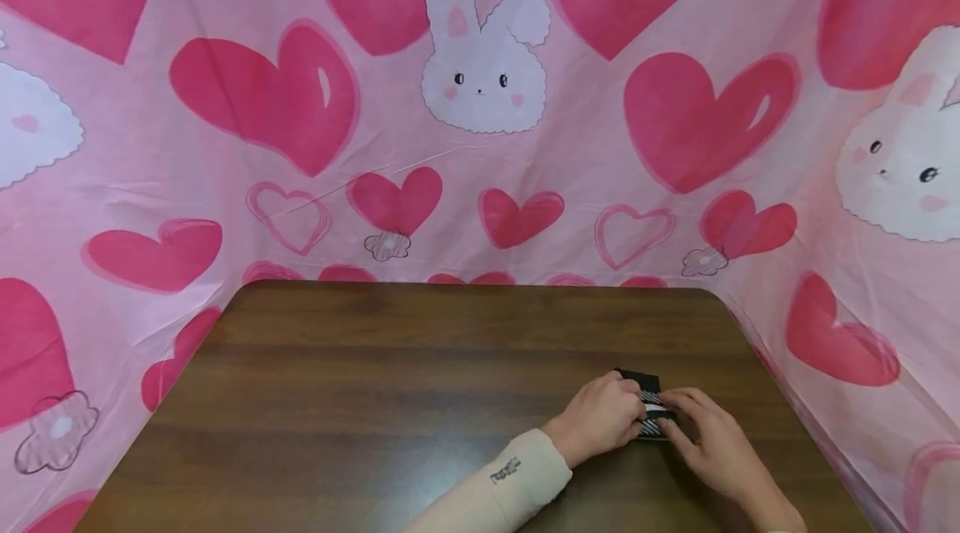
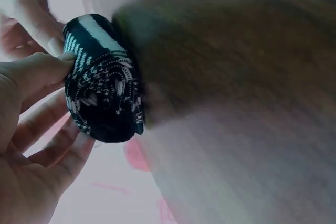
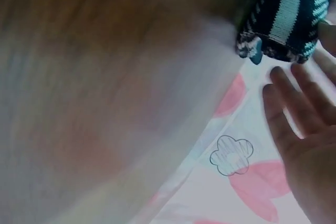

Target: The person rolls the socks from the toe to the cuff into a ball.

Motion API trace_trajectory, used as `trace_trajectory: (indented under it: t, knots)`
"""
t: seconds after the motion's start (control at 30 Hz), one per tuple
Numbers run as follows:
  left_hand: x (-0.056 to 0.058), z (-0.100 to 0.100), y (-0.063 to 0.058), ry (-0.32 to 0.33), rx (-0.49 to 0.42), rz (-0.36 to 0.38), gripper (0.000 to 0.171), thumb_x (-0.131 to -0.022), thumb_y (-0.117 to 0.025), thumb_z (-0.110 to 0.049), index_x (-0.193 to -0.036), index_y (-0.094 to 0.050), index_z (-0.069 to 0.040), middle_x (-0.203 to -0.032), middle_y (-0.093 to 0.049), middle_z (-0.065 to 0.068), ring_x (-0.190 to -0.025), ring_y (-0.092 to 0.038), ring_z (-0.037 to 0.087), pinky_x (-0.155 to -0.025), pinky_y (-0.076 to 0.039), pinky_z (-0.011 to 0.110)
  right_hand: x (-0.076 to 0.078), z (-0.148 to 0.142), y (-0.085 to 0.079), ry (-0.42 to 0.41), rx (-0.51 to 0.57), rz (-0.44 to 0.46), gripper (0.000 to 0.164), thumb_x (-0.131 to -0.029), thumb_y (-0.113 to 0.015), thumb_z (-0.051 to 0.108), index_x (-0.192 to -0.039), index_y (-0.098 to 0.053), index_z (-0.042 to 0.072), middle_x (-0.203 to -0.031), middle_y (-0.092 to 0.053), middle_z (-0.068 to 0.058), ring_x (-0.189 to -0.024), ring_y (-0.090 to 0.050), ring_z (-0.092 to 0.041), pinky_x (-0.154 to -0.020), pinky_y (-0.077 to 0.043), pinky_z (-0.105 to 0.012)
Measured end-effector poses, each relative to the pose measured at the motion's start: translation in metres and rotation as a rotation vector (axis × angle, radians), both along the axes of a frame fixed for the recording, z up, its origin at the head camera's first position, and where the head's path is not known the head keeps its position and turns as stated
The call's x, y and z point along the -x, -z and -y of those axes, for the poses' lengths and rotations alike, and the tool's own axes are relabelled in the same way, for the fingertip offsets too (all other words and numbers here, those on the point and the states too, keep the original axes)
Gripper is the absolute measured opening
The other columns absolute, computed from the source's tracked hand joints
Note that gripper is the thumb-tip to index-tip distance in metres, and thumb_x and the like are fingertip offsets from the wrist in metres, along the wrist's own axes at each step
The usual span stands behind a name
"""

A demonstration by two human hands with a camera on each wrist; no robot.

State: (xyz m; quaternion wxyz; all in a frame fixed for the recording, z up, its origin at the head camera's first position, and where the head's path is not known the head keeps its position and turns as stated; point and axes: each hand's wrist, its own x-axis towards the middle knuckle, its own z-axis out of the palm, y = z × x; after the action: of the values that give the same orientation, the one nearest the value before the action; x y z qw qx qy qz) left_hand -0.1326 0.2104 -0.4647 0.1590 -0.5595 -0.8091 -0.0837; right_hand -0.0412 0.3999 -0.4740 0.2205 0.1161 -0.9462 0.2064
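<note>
A black knit sock (image 1: 651,426) with white stripes and patterning is rolled up on the right part of the table. Its spiral end faces the left wrist view, where the coiled sock (image 2: 107,93) shows clearly. A flat black part extends beyond the roll on the far side. My left hand (image 1: 606,412) grips the roll from the left, thumb on one side and fingers on the other. From the right, my right hand (image 1: 708,437) holds the other end between thumb and forefinger. In the right wrist view, the other fingers (image 3: 296,103) stretch beside the sock (image 3: 287,17).
The brown wood-grain table (image 1: 360,383) has rounded far corners. A pink cloth (image 1: 465,158) with hearts and rabbits hangs behind it and along both sides. The table's right edge runs close beside my right hand.
</note>
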Motion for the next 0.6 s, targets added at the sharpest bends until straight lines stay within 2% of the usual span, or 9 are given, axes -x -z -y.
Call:
trace_trajectory:
  t: [0.1, 0.17, 0.47, 0.53, 0.6]
  knots:
    - [0.0008, 0.0024, -0.0006, -0.020, 0.009, 0.051, 0.007, -0.092, -0.074, -0.030, -0.088, -0.079, -0.029, -0.092, -0.063, -0.015, -0.079, -0.050, 0.003, -0.077, -0.044, 0.013, 0.0019, -0.0011, 0.0007, -0.067, 0.004, -0.098, 0.038, -0.065, -0.088, -0.004, -0.095, -0.073, 0.013, -0.101, -0.064, 0.005, -0.086, -0.062, -0.012, -0.077, -0.044, -0.010]
    - [0.0016, 0.0029, -0.0001, -0.027, 0.011, 0.085, 0.006, -0.092, -0.074, -0.029, -0.088, -0.079, -0.029, -0.093, -0.064, -0.015, -0.080, -0.050, 0.003, -0.077, -0.044, 0.013, 0.0023, -0.0022, 0.0016, -0.089, -0.009, -0.125, 0.038, -0.062, -0.089, -0.004, -0.090, -0.073, 0.016, -0.099, -0.064, 0.007, -0.083, -0.062, -0.010, -0.076, -0.043, -0.011]
    - [0.0032, 0.0015, 0.0020, -0.029, 0.019, 0.164, 0.007, -0.092, -0.074, -0.026, -0.092, -0.080, -0.028, -0.096, -0.064, -0.015, -0.083, -0.051, 0.003, -0.077, -0.044, 0.012, 0.0025, -0.0043, 0.0058, -0.043, -0.054, -0.106, 0.030, -0.064, -0.089, 0.003, -0.087, -0.075, 0.018, -0.096, -0.066, 0.009, -0.079, -0.064, -0.009, -0.069, -0.046, -0.016]
    - [0.0027, 0.0013, 0.0016, -0.033, 0.040, 0.182, 0.006, -0.091, -0.076, -0.032, -0.095, -0.080, -0.028, -0.097, -0.064, -0.015, -0.085, -0.052, 0.003, -0.076, -0.045, 0.013, 0.0024, -0.0042, 0.0065, -0.042, -0.053, -0.102, 0.031, -0.063, -0.090, 0.003, -0.086, -0.075, 0.019, -0.096, -0.065, 0.009, -0.079, -0.064, -0.008, -0.069, -0.046, -0.015]
    - [0.0020, 0.0013, 0.0020, -0.040, 0.067, 0.185, 0.016, -0.087, -0.080, -0.040, -0.099, -0.079, -0.029, -0.099, -0.063, -0.015, -0.086, -0.051, 0.004, -0.075, -0.046, 0.013, 0.0025, -0.0039, 0.0069, -0.048, -0.050, -0.096, 0.034, -0.061, -0.090, 0.003, -0.086, -0.073, 0.020, -0.096, -0.065, 0.009, -0.079, -0.063, -0.008, -0.069, -0.045, -0.015]
